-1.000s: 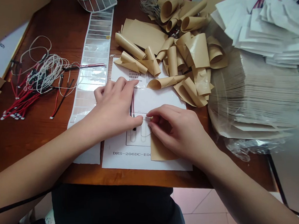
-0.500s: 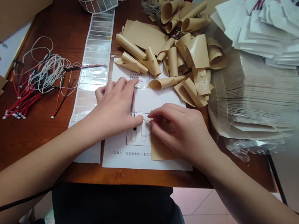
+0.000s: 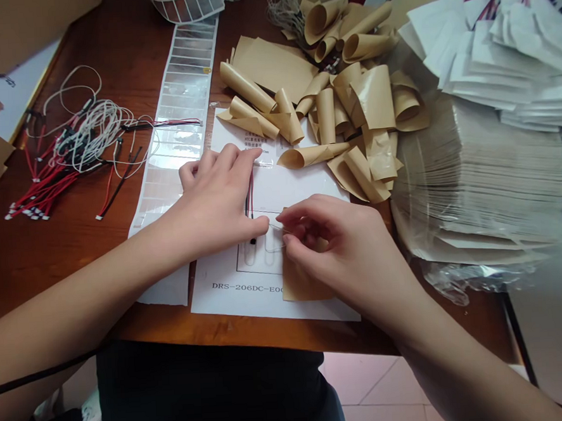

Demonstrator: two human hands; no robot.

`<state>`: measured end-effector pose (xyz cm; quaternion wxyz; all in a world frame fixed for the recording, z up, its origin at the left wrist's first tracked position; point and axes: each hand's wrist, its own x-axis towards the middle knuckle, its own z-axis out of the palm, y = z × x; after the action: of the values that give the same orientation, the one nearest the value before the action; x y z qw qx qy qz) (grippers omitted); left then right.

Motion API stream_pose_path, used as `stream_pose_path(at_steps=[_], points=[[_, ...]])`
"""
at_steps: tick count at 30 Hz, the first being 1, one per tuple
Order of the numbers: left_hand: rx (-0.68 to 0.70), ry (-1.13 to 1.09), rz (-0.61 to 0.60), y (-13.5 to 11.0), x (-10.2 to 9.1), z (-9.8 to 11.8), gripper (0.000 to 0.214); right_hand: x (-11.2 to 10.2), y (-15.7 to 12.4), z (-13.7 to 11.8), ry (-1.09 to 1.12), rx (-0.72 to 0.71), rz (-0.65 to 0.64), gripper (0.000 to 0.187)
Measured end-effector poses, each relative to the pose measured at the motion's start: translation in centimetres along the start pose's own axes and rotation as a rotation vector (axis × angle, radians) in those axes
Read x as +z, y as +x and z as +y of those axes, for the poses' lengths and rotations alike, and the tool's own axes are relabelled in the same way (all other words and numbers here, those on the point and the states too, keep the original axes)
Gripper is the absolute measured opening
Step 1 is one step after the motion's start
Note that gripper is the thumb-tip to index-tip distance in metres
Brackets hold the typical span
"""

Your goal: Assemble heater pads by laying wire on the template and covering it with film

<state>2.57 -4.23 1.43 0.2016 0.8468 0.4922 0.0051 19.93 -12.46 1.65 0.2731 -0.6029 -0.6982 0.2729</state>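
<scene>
Pinching a thin wire (image 3: 273,225), the right hand (image 3: 333,245) has closed narrow; the left hand (image 3: 214,205), at its 9 o'clock, stays spread on paper (image 3: 315,310)

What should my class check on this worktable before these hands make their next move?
Left hand pressing flat on the printed sheet: ok.

Red-and-black lead lying straight beside the left fingers, its dark tip inside the outlined box: ok.

Right fingers holding the thin pale wire: cannot tell, as the fingers hide where it ends.

Tan paper lying within the outlined box: not ok, it overlaps the box's right edge and runs below it.

Curled tan papers kept off the printed sheet: not ok, several lie across its upper part.
</scene>
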Motion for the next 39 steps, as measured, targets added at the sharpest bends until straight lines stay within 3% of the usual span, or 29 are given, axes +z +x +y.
stream_pose_path(at_steps=[8, 20, 39], points=[[-0.004, 0.012, -0.011, 0.1, -0.1, 0.0, 0.085, 0.5, -0.3, 0.5, -0.214, -0.089, 0.057, 0.014], [-0.007, 0.01, -0.01, 0.0, -0.1, 0.0, 0.085, 0.6, -0.8, 1.5, -0.258, -0.229, 0.074, 0.023], [0.004, 0.004, -0.044, 0.0, -0.5, 0.0, 0.081, 1.0, -0.7, 1.8, -0.31, -0.247, 0.092, 0.026]])
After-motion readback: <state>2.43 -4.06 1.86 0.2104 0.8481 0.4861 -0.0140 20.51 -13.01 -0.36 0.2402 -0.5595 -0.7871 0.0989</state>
